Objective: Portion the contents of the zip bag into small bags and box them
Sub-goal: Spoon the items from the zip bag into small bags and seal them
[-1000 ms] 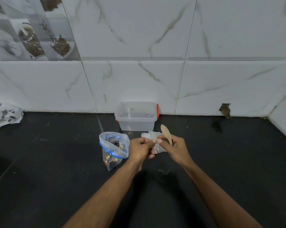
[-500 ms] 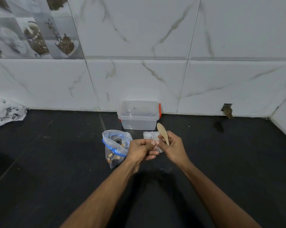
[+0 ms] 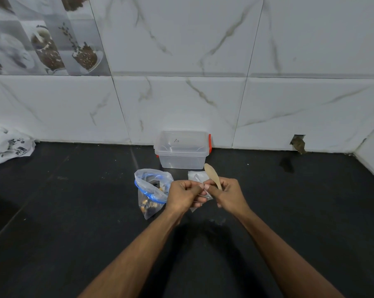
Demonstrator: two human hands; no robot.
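My left hand (image 3: pixel 187 193) and right hand (image 3: pixel 225 193) meet at the middle of the bench (image 3: pixel 74 211), both pinching the mouth of one small clear bag (image 3: pixel 205 195); my right hand also grips a wooden spoon (image 3: pixel 211 175), its bowl pointing up toward 12 o'clock. Over the last second little has shifted: the hands have stayed together on that bag and edged slightly nearer the box (image 3: pixel 182 150). I judge I am still working the small bag open, so no portion has gone in yet.

The zip bag (image 3: pixel 151 190) with its blue seal stands just at 9 o'clock of my left hand, mouth open, brown and dark pieces inside. A stack of spare small bags (image 3: pixel 195 176) lies at 12 o'clock of my hands, the clear lidded box beyond it against the wall.

The lid carries a faint scribble I cannot read. A printed white bag (image 3: pixel 7 145) lies far off at 10 o'clock; its print is illegible.
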